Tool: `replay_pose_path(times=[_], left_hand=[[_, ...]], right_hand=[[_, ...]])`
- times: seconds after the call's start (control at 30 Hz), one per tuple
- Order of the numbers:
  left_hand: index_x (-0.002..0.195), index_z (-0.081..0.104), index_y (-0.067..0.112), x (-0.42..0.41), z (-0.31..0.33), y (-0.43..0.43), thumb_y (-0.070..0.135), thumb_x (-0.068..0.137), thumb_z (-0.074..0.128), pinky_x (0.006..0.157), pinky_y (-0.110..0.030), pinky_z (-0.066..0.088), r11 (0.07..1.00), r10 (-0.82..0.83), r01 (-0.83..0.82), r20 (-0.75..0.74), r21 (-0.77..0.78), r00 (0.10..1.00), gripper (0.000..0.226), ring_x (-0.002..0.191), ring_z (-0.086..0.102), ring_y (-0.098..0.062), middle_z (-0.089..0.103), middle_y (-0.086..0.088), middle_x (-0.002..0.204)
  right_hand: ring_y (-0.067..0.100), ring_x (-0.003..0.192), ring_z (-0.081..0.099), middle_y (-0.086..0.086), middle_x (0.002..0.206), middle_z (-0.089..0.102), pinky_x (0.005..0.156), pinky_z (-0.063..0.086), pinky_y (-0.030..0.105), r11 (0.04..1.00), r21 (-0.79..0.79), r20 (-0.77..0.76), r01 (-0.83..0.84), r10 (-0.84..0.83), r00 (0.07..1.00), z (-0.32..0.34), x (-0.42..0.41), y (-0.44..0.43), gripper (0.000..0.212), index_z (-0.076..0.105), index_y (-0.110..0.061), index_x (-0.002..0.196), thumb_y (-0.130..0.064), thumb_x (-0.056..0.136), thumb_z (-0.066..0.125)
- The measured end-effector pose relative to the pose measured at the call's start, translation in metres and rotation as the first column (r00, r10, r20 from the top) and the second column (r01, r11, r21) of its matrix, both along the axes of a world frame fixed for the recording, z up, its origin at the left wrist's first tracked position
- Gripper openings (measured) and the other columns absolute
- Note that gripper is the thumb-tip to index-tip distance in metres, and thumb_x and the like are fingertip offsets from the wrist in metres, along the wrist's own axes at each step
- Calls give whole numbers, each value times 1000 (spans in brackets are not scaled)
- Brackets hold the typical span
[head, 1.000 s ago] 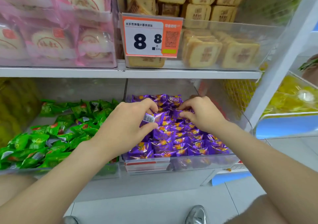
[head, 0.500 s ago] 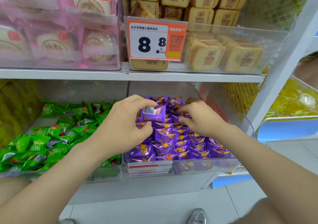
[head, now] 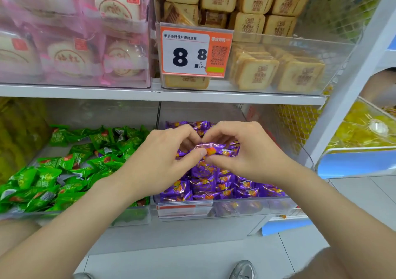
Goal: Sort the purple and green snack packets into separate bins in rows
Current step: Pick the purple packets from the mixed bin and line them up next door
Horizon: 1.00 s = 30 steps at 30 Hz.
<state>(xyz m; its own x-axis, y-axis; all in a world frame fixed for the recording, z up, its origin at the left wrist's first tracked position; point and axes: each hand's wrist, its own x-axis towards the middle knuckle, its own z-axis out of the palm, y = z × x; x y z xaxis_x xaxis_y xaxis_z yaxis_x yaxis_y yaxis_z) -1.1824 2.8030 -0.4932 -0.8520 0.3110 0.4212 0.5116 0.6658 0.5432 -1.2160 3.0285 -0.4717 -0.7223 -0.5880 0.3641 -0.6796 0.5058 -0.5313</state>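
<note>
On the lower shelf a clear bin (head: 246, 205) holds purple snack packets (head: 214, 184) laid in rows. Left of it a second clear bin (head: 128, 214) holds a loose heap of green packets (head: 64, 167). Above the purple bin's middle, my left hand (head: 162, 158) and my right hand (head: 242, 150) meet. Together they pinch one purple packet (head: 216, 149) between thumbs and fingers, the left at its left end, the right along its right side. The packets at the back of the purple bin are hidden behind my hands.
The upper shelf (head: 150, 93) carries pink-wrapped white cakes (head: 70, 32), tan biscuit packs (head: 267, 42) and an orange price tag (head: 195, 53) reading 8.8. A white upright post (head: 347, 85) and a bin of yellow sweets (head: 364, 128) stand at right. Grey floor and a shoe (head: 244, 270) lie below.
My left hand has carried the purple packet to the right and my right hand has risen from the rows to take its other end. The camera has tilted down a little.
</note>
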Motion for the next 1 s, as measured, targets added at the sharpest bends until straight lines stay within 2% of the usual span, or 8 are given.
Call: replay_pose_path(times=[0.13,0.2,0.27,0.4,0.6,0.77,0.87,1.0], left_hand=[[115,66,41,-3,-6,-4,56,105,43,91,-40,42,989,56,-63,-50,-132,997,30,95,53,-3,67,26,99],[114,66,42,-5,-9,-10,51,100,45,96,-44,40,984,109,-115,-51,-136,993,27,100,51,-8,64,26,96],[109,67,41,-6,-12,-13,46,96,49,99,-46,39,980,140,-146,-49,-139,989,23,102,50,-10,65,23,93],[101,69,40,-7,-17,-14,38,97,57,97,-42,35,970,158,-167,-64,-174,985,13,98,49,-9,60,23,81],[100,66,43,-9,-21,-16,40,98,56,95,-33,26,958,152,-164,-67,-233,986,11,100,49,-6,67,20,90],[98,66,43,-10,-22,-18,45,97,50,97,-35,29,952,152,-164,-63,-259,986,16,97,52,-5,68,20,90],[97,66,42,-10,-23,-19,41,99,55,98,-35,30,951,147,-161,-73,-264,986,11,96,54,-5,68,20,90],[97,67,42,-8,-22,-19,41,97,55,99,-37,33,952,133,-147,-72,-267,989,12,95,54,-5,67,21,90]], right_hand=[[6,77,67,-15,89,75,73,49,21,975,135,-22,178,-177,984,-3,-14,18,23,77,-32,104,-37,84,87],[3,69,63,-15,77,71,69,43,16,916,216,-58,339,-335,941,-7,-25,33,23,78,-33,97,-41,79,90],[0,66,63,-15,73,69,71,45,18,870,280,-25,406,-416,909,-14,-33,43,27,79,-31,92,-42,73,94],[1,69,65,-12,82,69,79,55,30,849,413,58,329,-385,921,-34,-41,44,36,73,-36,94,-38,67,98],[-9,64,52,-10,91,73,82,57,34,852,382,-78,356,-355,932,-48,-56,39,29,79,-30,102,-33,77,92],[17,93,65,-5,99,67,83,55,37,844,443,-103,302,-287,952,-54,-58,34,28,80,-35,111,-43,84,84],[20,100,61,-9,96,51,85,54,39,833,463,-136,303,-271,953,-55,-58,32,27,79,-36,114,-44,88,79],[22,101,63,-4,102,60,89,54,39,829,493,-134,263,-227,965,-52,-56,31,31,78,-31,119,-33,88,77]])
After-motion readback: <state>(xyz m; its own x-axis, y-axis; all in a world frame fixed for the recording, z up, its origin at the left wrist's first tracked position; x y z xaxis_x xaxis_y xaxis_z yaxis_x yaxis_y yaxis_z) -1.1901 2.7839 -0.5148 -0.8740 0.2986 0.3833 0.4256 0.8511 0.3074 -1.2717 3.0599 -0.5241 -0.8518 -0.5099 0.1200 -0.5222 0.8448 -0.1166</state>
